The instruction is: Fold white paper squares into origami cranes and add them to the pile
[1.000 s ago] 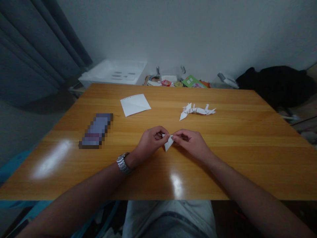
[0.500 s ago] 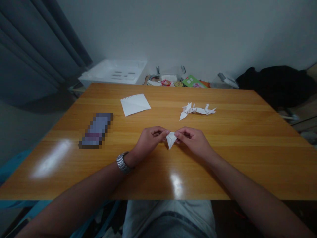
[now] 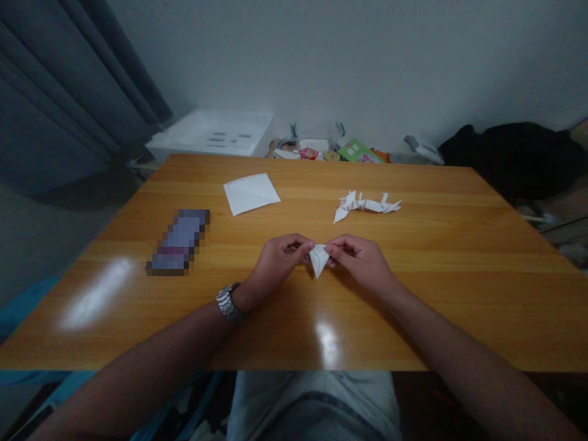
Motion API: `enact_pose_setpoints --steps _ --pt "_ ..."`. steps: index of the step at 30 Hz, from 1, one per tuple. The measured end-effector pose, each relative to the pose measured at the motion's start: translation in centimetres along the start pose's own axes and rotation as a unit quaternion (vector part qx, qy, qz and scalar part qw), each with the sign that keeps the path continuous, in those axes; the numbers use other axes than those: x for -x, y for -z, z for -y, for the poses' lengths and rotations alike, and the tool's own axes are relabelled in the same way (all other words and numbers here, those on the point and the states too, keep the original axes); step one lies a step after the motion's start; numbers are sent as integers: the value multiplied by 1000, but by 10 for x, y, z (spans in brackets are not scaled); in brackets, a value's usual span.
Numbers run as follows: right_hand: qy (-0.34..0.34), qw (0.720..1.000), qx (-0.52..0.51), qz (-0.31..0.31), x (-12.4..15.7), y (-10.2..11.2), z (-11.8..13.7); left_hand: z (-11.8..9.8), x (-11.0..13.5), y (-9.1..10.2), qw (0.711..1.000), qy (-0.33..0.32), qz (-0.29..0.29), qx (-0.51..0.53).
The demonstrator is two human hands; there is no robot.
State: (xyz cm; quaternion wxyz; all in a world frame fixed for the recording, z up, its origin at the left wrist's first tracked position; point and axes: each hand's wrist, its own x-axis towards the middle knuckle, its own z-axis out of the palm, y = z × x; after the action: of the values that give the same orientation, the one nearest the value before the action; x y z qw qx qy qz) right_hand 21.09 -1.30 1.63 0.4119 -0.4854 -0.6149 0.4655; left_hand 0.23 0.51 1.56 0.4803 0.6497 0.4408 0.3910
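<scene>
A small white folded paper point(image 3: 318, 262), kite-shaped with its point toward me, is held just above the table between both hands. My left hand point(image 3: 285, 254), a metal watch on its wrist, pinches the upper left corner between thumb and fingers. On the upper right corner, my right hand point(image 3: 356, 251) has the same kind of pinch. Crease lines show on the paper's face; the fingers behind it are partly hidden. Beyond my right hand lie several folded white paper figures point(image 3: 372, 205) in a row, touching one another.
A white sheet with a perforated edge point(image 3: 252, 195) lies on the wooden table point(image 3: 459, 263). At the left is a pixelated phone-like object point(image 3: 179, 242). Behind the table's far edge stand a white tray point(image 3: 184, 131) and a green packet point(image 3: 358, 151). Dark cloth point(image 3: 514, 156) is at the right.
The folded paper has shifted very slightly to the right and toward me, still pinched by both hands. Everything else stays as it was.
</scene>
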Motion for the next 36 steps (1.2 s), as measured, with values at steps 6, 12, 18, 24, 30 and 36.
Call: enact_pose_setpoints --steps 6,12,18,24,30,36 --pt "-5 999 -16 -44 -2 1 -3 9 -1 -4 996 23 53 71" --pt "-6 998 -36 -42 -2 -2 -3 11 1 -4 995 28 73 54" --pt "-8 997 -82 -12 -2 -5 -7 8 0 -2 998 6 52 19" --pt "-8 997 -74 7 -2 -6 -7 6 0 1 999 4 46 19" --pt "-2 998 -60 4 -3 -5 -8 9 -1 -1 998 11 58 22" --pt "-1 999 -50 8 -6 0 -11 15 -3 -1 998 -25 33 49"
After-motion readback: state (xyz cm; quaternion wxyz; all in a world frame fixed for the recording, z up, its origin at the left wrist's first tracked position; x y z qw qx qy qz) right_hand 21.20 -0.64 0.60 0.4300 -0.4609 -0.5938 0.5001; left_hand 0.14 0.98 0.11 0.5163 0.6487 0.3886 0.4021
